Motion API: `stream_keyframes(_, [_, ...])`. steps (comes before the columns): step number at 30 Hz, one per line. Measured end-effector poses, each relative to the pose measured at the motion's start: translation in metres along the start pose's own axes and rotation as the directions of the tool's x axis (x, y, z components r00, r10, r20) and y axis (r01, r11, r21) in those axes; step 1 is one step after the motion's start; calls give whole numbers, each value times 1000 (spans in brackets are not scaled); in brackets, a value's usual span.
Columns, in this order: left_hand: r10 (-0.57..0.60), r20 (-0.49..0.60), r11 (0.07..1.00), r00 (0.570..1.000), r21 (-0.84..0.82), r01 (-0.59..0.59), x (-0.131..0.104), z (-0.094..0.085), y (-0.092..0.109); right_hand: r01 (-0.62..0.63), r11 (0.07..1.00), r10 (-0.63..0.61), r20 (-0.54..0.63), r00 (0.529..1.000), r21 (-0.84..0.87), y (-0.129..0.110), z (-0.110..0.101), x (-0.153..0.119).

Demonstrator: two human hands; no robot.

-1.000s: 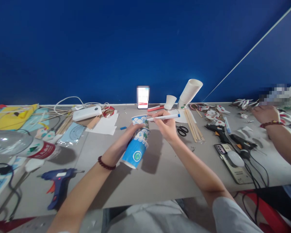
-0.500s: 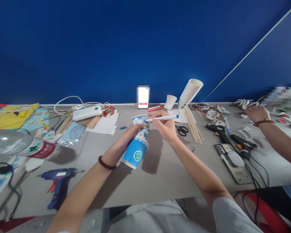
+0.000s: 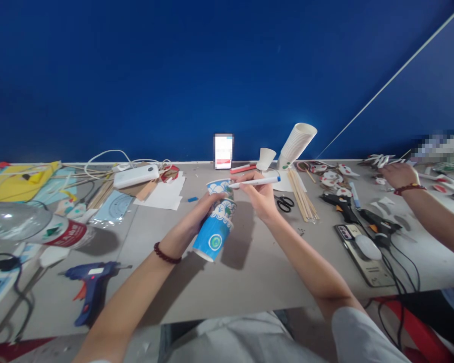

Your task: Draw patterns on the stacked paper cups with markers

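My left hand (image 3: 209, 205) is wrapped round a pair of joined paper cups (image 3: 211, 237), tilted above the table. Their sides carry blue colouring, white scallop shapes and a green-and-blue round mark. In my right hand (image 3: 258, 195) is a white marker (image 3: 261, 181) with a blue end. Its tip points left at the upper cup's patterned side; whether it touches I cannot tell. A small blue marker cap (image 3: 192, 199) lies on the table left of the cups. Black-handled scissors (image 3: 285, 203) rest just right of my right hand.
A lit phone (image 3: 223, 151) leans on the blue wall. Stacked white cups (image 3: 297, 143) stand behind wooden sticks (image 3: 301, 196). A blue glue gun (image 3: 93, 287) and a plastic bottle (image 3: 41, 227) lie left. At right are black glue guns (image 3: 380, 227), another phone (image 3: 363, 257) and another person's hand (image 3: 401, 175).
The cups have shifted very slightly to the right in my left hand. My right hand and the marker have moved a touch to the right. The phone's screen picture differs.
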State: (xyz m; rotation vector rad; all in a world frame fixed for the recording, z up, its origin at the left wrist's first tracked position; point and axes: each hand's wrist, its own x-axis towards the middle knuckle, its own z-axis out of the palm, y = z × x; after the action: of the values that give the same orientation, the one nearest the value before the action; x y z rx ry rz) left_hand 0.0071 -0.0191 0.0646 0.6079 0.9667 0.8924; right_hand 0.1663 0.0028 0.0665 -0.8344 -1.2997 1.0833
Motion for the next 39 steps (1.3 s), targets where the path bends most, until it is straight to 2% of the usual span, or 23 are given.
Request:
stream_keyframes(10, [14, 66, 1000, 998, -23, -12, 5, -3, -7, 10, 1000, -11, -42, 999, -6, 0, 0, 1])
stream_keyframes(20, [-24, 35, 1000, 999, 15, 23, 5, -3, -5, 29, 999, -30, -34, 999, -22, 0, -1, 0])
stream_keyframes(30, [12, 47, 998, 999, 58, -14, 11, -11, -12, 70, 996, -73, -39, 997, -63, 0, -2, 1])
stream_keyframes(39, [30, 24, 999, 999, 41, -31, 12, -11, -9, 95, 994, -93, 54, 994, -49, 3, -4, 1])
